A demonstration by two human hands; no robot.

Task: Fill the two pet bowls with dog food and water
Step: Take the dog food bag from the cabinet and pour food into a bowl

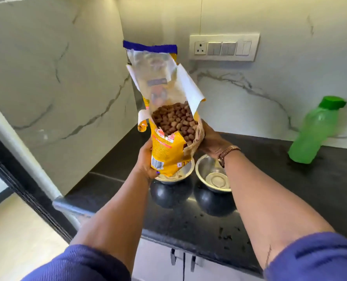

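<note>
- I see the left hand point(147, 162) holding the lower part of the yellow dog food bag point(169, 148); its fingers are curled around the bag's bottom corner, near the barcode.
- The right hand point(210, 139) grips the other side of the bag, with its fingers going behind it, so I cannot see the fingertips. There is a watch point(228, 153) on this wrist.
- The bag is held up above the counter point(269, 189), its top torn open, and the brown kibble point(173, 120) is visible inside.
- Two metal pet bowls stand side by side on the dark counter. The left bowl point(183, 174) is mostly hidden under the bag, so I cannot tell what is in it. The right bowl point(213, 179) shows a bare shiny bottom.
- A green water bottle point(314, 130) with a green cap stands on the counter at the right, well apart from the bowls, near the marble wall point(269, 88).
- A switch panel point(224, 47) is on the wall behind the bag.
</note>
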